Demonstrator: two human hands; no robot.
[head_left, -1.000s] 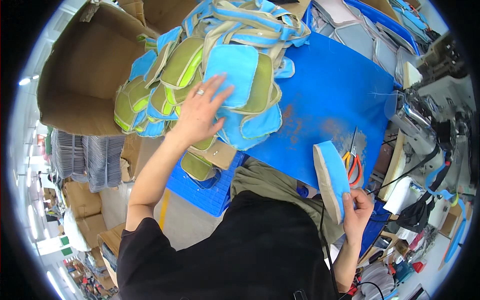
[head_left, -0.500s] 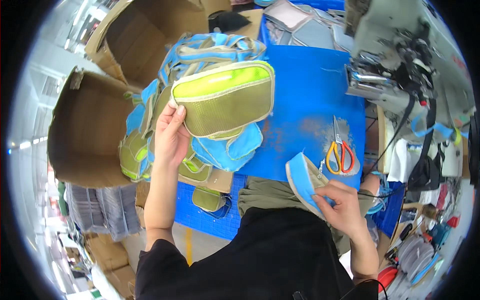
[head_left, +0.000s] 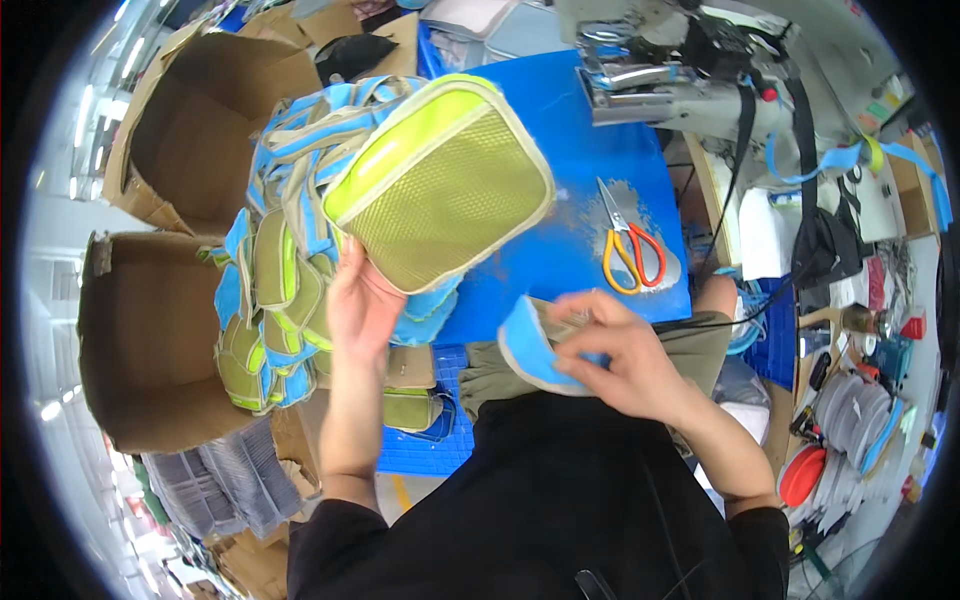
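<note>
My left hand (head_left: pixel 362 305) pinches the lower edge of a lime and olive mesh bag panel (head_left: pixel 450 185) with pale piping, holding it tilted above the table. Close to my body, my right hand (head_left: pixel 630 365) has thumb and fingers closed on a curved blue and khaki fabric strip (head_left: pixel 528 350); slight blur softens the fingertips. A pair of scissors (head_left: pixel 625 240) with orange and yellow handles lies beyond that hand. Behind the raised panel is a pile of blue, khaki and lime sewn pieces (head_left: pixel 290 265), partly hidden by it.
A worn blue tabletop (head_left: pixel 530 130) is in front of me. Two cardboard boxes (head_left: pixel 125 340) stand open at the left. At the upper right is a sewing machine (head_left: pixel 650 80). Grey bundled sheets (head_left: pixel 245 480) sit at the lower left, a blue plastic crate (head_left: pixel 450 375) below the table.
The panel has tilted, its right side raised, with its mesh face turned more toward me. My right hand has moved left with the strip, closer to my left hand. The whole view has shifted.
</note>
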